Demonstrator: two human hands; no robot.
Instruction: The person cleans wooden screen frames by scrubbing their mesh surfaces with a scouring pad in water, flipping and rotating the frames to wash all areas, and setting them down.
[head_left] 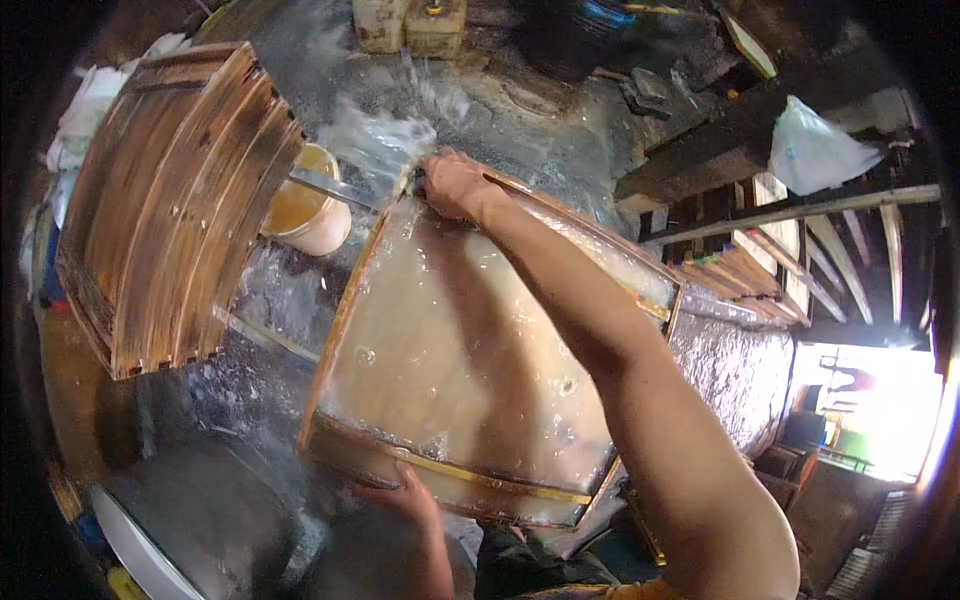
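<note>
Head cam, from my end: the wooden tray [350, 443] sits in the middle, pale and wet inside, with the right hand [455, 185] at its far corner and the left hand [410, 510] at the near side. Right fingers look curled round that corner, left ones spread wide against the near edge, can't tell how hard they press. If I were coaching, I'd say steady both ends together and go slow, since wet wood probably slips easily. Around it, the grey floor [570, 150] is wet, a white bucket [318, 230] stands off to the left by a stack of wooden frames [180, 210], and daylight floods an opening [870, 400] on the right
</note>
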